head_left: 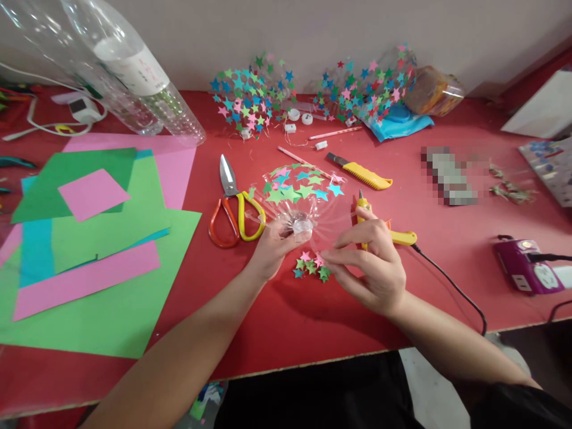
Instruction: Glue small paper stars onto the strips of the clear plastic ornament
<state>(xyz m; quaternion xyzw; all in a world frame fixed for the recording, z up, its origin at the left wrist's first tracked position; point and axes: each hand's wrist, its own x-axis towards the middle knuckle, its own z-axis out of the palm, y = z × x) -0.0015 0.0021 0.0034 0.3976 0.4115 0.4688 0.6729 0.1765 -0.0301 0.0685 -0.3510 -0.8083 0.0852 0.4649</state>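
Cut plastic piece (pixel 302 227) in the left hand (pixel 277 245), right hand (pixel 373 268) beside it

The clear, strip-cut plastic piece is at the middle of the red table (pixel 250 333), between the red-and-yellow scissors (pixel 229 185) on the left and the yellow glue gun (pixel 364 208) on the right. Green, blue and pink stars line its far side. The left hand has its fingers closed on the piece near its round, clear neck.

The right hand is partly curled, its fingertips close together at the right end of a small group of loose stars (pixel 311 267); whether they pinch a star or a strip, I cannot tell.

Farther off lie a yellow cutter (pixel 366 175) and two pencils (pixel 334 133), with two star-covered clear shapes (pixel 243 101) beyond. Colored paper sheets (pixel 102 286) overlap on the left, and large plastic bottles (pixel 138 71) lean at far left.
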